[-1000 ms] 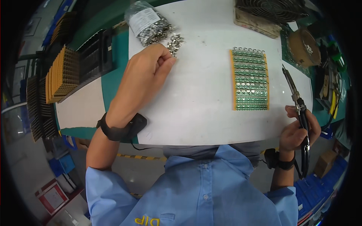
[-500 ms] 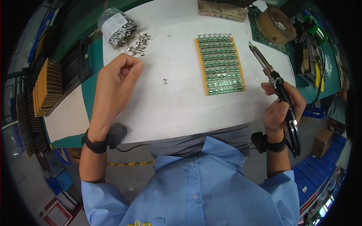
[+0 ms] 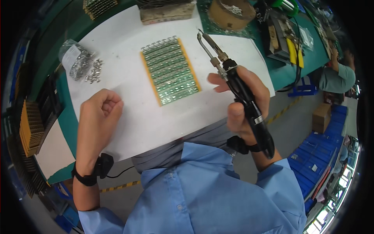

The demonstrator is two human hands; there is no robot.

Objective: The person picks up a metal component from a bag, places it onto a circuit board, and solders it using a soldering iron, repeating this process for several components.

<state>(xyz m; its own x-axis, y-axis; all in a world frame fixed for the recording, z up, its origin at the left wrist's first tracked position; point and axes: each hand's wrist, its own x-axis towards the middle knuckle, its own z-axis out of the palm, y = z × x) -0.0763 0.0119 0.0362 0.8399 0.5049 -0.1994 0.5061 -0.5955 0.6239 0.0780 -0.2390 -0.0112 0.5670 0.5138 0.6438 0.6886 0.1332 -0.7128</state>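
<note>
My left hand [image 3: 99, 121] is over the left part of the white work sheet [image 3: 128, 128], its fingers curled together. Whatever they hold, if anything, is hidden. In my right hand [image 3: 247, 117] is a black soldering iron [image 3: 241, 91] with a thin metal tube beside its tip; the tip points up and to the left, beyond the right edge of a circuit board panel [image 3: 171, 74]. That panel is green with yellow side strips, and small metal parts line its far edge. Beyond my left hand, loose metal parts [image 3: 94, 71] are heaped beside a clear plastic bag [image 3: 76, 58] of them.
At the back are a worn block [image 3: 167, 15] and a round brown tub [image 3: 231, 15]. A grey box [image 3: 277, 41] and yellow-handled tool [image 3: 294, 52] sit at the right. Stacked boards [image 3: 33, 126] stand far left. Another person [image 3: 337, 76] is far right.
The view has shifted right and turned. The soldering iron is closer to the panel. The single metal part on the sheet no longer shows; my left hand is near that spot.
</note>
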